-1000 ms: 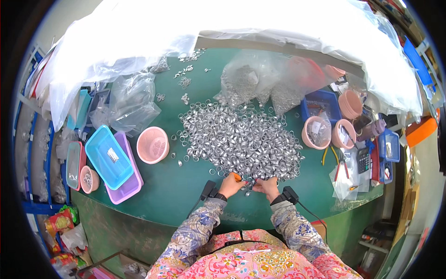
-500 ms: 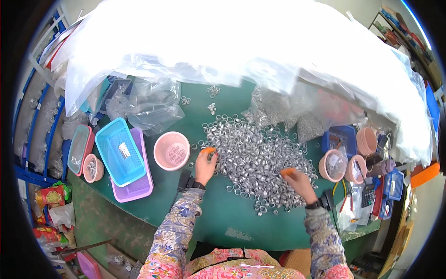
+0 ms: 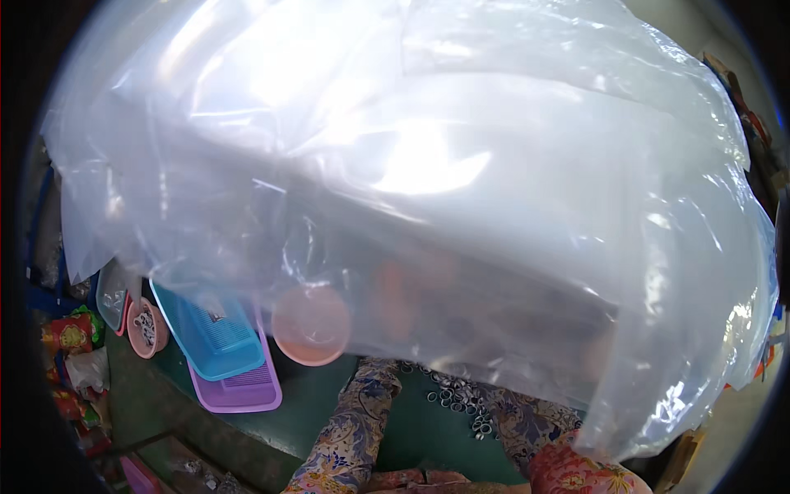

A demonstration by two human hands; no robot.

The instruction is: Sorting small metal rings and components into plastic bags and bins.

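A large sheet of clear plastic [image 3: 510, 206] hangs across most of my view and hides both of my hands. My left forearm [image 3: 350, 424], in a flowered sleeve, reaches up beneath its lower edge. My right forearm [image 3: 527, 424] slants inward under it from the lower right. Blurred orange patches show faintly through the film near the middle; fingers cannot be made out. Between the forearms, several small grey metal rings [image 3: 457, 399] lie on the green table [image 3: 428, 436], at the visible edge of their pile.
Left of my arms stands a pink bowl [image 3: 313, 329], partly behind the plastic. Beyond it, a blue basket [image 3: 218, 342] rests in a purple tray [image 3: 239, 399]. Further left is a small pink tub [image 3: 148, 329] with metal parts. Colourful packages [image 3: 70, 333] sit at the left edge.
The plastic has come down and forward over the table, now covering the hands and most of the ring pile. Both forearms reach closer together. The view has shifted, too.
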